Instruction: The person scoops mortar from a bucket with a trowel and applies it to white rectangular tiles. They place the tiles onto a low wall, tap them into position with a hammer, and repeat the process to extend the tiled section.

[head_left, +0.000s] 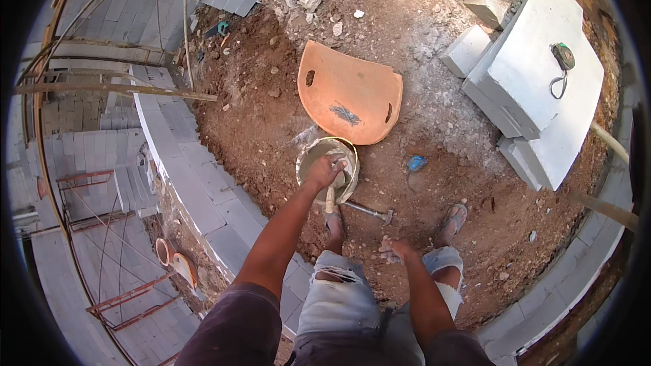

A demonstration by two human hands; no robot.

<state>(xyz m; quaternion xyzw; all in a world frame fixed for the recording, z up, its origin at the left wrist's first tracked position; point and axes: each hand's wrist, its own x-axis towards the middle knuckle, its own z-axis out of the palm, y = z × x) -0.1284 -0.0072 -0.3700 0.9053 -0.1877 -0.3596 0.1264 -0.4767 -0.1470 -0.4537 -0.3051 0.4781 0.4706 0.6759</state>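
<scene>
A bucket with a yellow rim stands in front of my feet, holding wet grey mortar. My left hand reaches over it, fingers loosely bent and somewhat apart, with no object visible in them. Just below that hand, the light wooden handle of a tool leans on the bucket's near rim; its other end is hidden. A hammer lies on the soil beside the bucket, its head toward the right. In front of my right knee hangs my right hand, smeared with grey, fingers apart and holding nothing.
Beyond the bucket, an orange plastic sheet carries a small pile of nails. Large pale blocks are stacked at right, a tape measure on top. A low block wall runs along my left. Blue scrap lies on the soil.
</scene>
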